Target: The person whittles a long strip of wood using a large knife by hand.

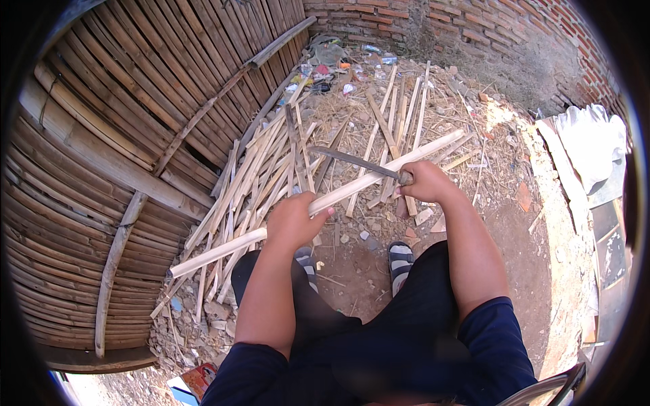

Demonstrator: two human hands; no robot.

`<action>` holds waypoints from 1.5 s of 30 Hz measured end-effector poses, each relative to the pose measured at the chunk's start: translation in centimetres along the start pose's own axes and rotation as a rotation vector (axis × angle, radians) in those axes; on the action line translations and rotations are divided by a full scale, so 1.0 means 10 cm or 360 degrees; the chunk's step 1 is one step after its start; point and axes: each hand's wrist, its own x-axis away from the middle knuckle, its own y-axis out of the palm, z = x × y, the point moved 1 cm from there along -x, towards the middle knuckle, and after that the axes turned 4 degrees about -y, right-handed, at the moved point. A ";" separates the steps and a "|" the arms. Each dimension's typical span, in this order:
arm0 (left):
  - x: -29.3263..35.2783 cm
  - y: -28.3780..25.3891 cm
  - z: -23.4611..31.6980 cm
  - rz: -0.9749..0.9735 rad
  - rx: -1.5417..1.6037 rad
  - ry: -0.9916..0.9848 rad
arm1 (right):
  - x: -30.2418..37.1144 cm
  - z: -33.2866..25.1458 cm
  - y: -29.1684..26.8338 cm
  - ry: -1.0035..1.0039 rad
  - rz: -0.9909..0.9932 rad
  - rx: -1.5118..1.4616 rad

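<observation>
A long pale strip of wood or split bamboo point(220, 250) slants across in front of me, from low on the left up to the right. My left hand point(291, 220) is closed around it near its middle. In my right hand point(425, 181) is the handle of a machete point(352, 160), its dark blade pointing left and away. Close to the handle, the blade crosses over the strip; whether the two touch I cannot tell. Part of the handle is hidden inside my right fist.
A heap of similar strips point(254, 169) lies at the left, with more strips point(399, 115) ahead. Along the left stands a bamboo slat wall point(122, 101); a brick wall point(467, 40) closes the far side. Rubbish point(325, 68) litters the far corner. White sheeting point(589, 145) hangs at right.
</observation>
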 end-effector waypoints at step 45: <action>0.02 -0.02 0.00 -0.0060 0.0051 0.0023 | -0.06 0.06 0.08 -0.0065 -0.0057 0.0034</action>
